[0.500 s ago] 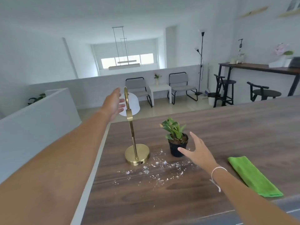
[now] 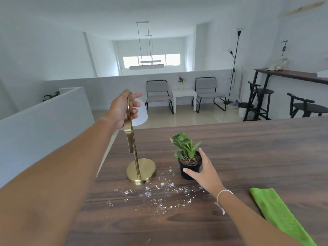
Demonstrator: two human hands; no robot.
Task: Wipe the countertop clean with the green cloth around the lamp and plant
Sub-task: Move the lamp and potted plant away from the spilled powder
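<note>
Right of both hands, green cloth (image 2: 280, 215), untouched

One view only — worn on the person's head, wide-angle, looking forward and down along both forearms. The wooden surface (image 2: 248, 157) sits close below; past the left grip (image 2: 124, 109) and right grip (image 2: 204, 171), the room stretches away — chairs far off.

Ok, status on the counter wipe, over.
Left hand gripping brass lamp stem. Right hand on plant pot, still open. Green cloth untouched. White crumbs remain.
</note>
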